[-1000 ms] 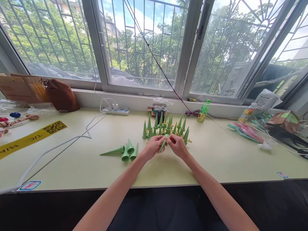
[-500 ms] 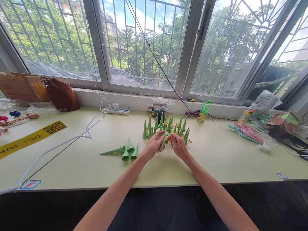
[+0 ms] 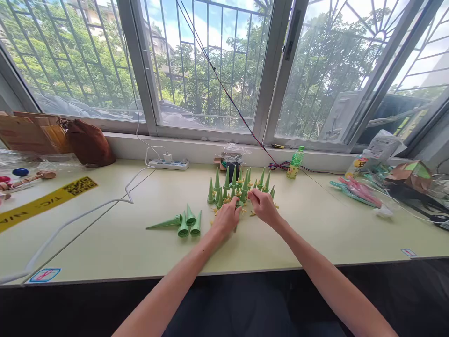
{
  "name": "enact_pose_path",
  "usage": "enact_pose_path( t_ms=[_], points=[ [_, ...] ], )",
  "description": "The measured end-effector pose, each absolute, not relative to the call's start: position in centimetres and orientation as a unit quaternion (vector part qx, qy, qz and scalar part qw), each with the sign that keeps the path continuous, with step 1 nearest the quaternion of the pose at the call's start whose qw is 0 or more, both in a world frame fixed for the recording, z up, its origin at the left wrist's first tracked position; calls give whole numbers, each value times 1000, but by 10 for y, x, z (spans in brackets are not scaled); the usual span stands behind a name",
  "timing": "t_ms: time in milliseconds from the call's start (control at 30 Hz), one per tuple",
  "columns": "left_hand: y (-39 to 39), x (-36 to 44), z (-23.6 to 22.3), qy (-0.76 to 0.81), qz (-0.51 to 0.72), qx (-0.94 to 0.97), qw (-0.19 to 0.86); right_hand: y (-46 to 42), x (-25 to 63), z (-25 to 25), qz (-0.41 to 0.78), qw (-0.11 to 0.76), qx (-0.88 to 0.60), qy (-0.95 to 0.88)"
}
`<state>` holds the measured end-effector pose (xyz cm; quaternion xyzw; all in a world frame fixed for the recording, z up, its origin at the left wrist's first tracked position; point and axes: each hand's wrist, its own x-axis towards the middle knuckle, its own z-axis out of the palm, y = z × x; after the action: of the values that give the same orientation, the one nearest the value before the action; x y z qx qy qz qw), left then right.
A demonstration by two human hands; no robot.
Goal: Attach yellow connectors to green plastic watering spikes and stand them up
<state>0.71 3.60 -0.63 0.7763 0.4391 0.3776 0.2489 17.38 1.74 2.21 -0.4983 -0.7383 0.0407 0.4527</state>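
My left hand [image 3: 227, 217] is wrapped round a green plastic watering spike [image 3: 240, 203], mostly hidden behind the fingers, its pointed end showing below the hand. Just to the right, my right hand [image 3: 264, 207] has thumb and fingers pinched together; whatever is between them is too small to make out. Beyond both hands stand several upright green spikes [image 3: 217, 180] with small yellow valves on them. Left of my left hand is a group of loose green spikes [image 3: 183, 225]; one lies on its side and the others stand on their open ends.
A power strip [image 3: 169, 164] with a white cable [image 3: 105, 203] sits by the window sill. A green-capped bottle [image 3: 295, 162] stands behind at right. Pink and teal plastic pieces [image 3: 358, 191] and bags lie far right. A brown pouch [image 3: 89, 142] is at back left.
My left hand has turned over, so its back now covers most of the spike. My right hand has shifted slightly right, away from the spike. The view has tilted a little.
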Motion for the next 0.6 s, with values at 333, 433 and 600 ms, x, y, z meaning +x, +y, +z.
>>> enact_pose_path(
  t_ms=[333, 433, 600],
  points=[
    [36, 7, -7, 462, 345, 796, 181, 13, 202, 2, -71, 365, -471, -800],
    [35, 6, -3, 438, 385, 795, 166, 11, 205, -10, -46, 395, -481, -781],
    [36, 6, 0, 411, 435, 793, 117, 13, 199, -15, -36, 415, -504, -757]
  ],
)
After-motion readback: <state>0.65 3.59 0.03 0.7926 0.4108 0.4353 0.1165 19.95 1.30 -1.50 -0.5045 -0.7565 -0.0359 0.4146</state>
